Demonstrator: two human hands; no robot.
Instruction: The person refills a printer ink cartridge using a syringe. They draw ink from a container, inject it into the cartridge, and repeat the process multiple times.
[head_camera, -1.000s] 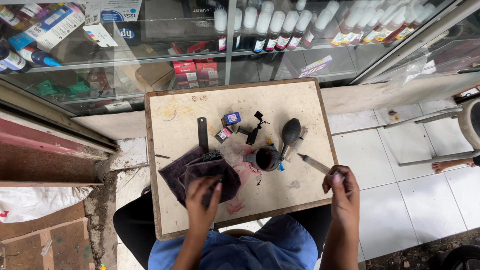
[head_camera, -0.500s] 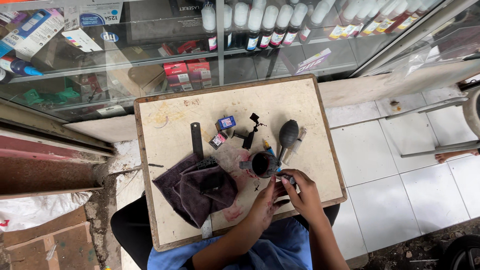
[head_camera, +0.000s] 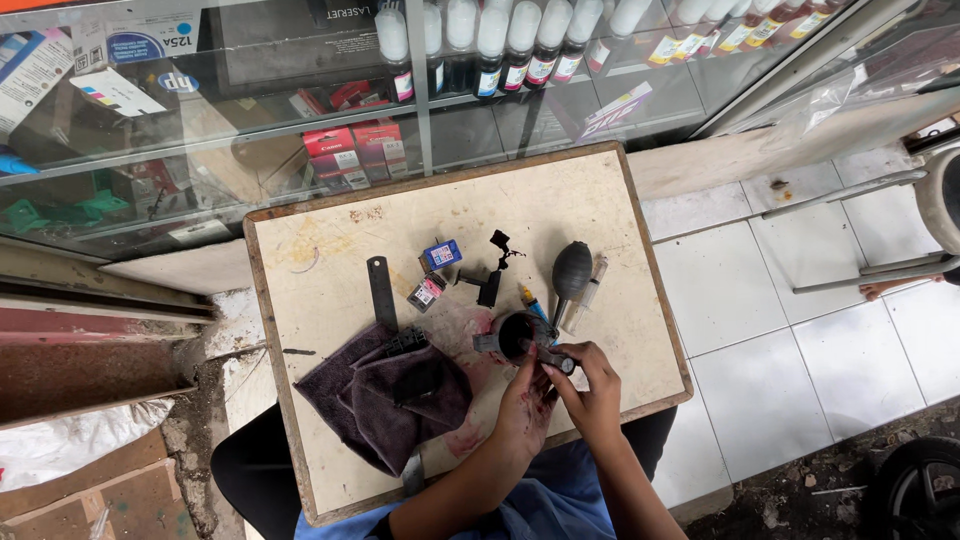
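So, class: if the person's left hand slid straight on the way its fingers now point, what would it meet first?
Most likely the small black cup: the left hand points up-table at it, fingertips at or near its rim. Beyond lies the black rubber blower.

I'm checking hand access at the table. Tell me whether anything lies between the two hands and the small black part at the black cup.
Nothing visible does. Both the left hand and the right hand already meet at the small black part, right beside the black cup. The purple cloth lies off to their left.

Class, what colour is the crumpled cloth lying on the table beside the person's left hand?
Dark purple, nearly maroon: the cloth shows best in the head view, its only one.
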